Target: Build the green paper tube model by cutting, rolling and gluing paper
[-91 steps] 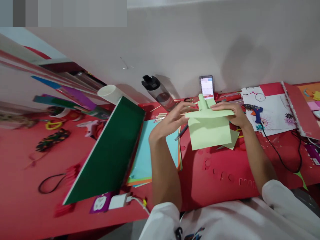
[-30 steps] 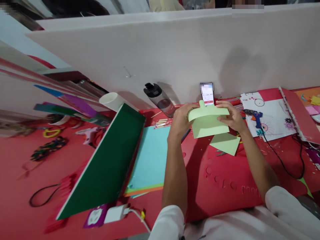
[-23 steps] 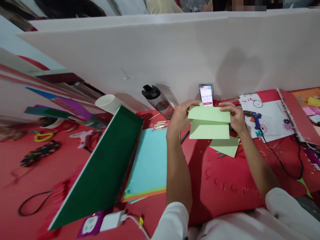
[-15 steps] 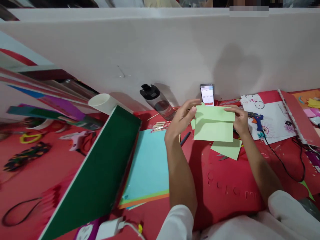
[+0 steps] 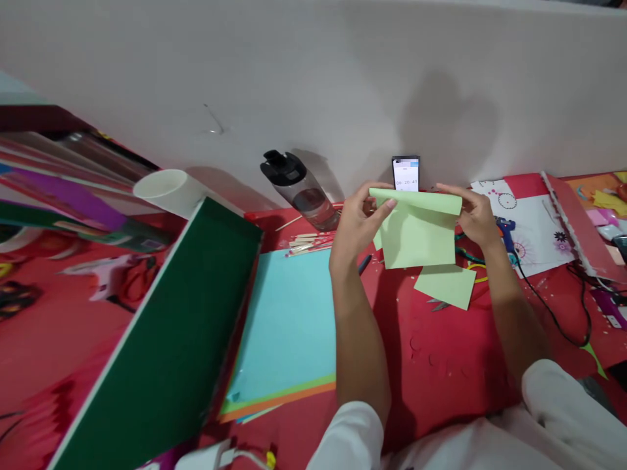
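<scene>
A sheet of light green paper [image 5: 418, 238] is held up above the red table, its top edge folded or curled over toward me. My left hand [image 5: 361, 219] pinches its upper left corner between thumb and fingers. At the upper right corner, my right hand [image 5: 475, 214] grips the same sheet, its fingertips partly behind the paper. Below lies a smaller light green piece [image 5: 445, 286], with scissors [image 5: 437, 304] partly under it. A phone [image 5: 406, 174] showing a timer leans on the wall just behind the held sheet.
To the left, a dark green board [image 5: 166, 339] stands tilted beside stacked coloured paper [image 5: 289, 320]. A water bottle [image 5: 304, 189] and wooden sticks [image 5: 311, 241] are behind the stack. On the right are a blue glue gun [image 5: 507, 232] with its cord and a patterned sheet [image 5: 539, 228].
The top flap of the green sheet has become narrower and more curled, and both hands have shifted slightly. My view has tilted down and turned a little right.
</scene>
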Available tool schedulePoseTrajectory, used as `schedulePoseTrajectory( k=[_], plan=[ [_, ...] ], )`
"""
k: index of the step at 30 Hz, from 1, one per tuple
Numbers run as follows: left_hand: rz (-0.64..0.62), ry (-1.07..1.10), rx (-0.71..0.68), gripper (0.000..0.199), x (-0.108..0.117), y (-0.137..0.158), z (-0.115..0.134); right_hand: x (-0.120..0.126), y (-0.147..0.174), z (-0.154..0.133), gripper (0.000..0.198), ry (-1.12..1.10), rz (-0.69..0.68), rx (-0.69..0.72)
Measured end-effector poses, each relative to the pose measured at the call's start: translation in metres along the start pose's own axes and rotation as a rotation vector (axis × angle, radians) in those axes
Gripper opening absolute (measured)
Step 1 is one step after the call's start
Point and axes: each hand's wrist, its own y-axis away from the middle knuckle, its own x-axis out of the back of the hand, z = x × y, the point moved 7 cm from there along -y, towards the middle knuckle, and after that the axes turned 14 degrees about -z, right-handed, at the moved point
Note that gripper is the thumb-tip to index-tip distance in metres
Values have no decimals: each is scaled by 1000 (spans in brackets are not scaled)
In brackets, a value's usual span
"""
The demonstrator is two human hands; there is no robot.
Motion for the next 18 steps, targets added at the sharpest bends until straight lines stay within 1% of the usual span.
schedulePoseTrajectory(
  k=[2,4,7,9,11,13,16,18],
  plan=[
    [43,8,-18,31,2,-2,-2,-1,-9,0,26,-4,-68,0],
    [72,2,-21,33,4,-3,-5,-3,-15,2,26,-8,-107,-4],
    [81,1,-13,35,3,-3,-9,-4,-18,7,33,-11,-90,-11],
    [61,17,2,35,1,-3,-11,-5,-18,8,36,-22,-67,28],
    [44,17,30,37,0,-1,-11,-4,-18,7,38,-47,-54,100],
    [-8,3,52,45,-2,1,-9,-1,-18,8,41,-59,-25,144],
    [-131,9,41,62,-7,2,-4,4,-18,13,43,-35,15,133],
    [-131,7,43,63,-8,2,-5,4,-18,15,45,-19,1,126]
  ],
)
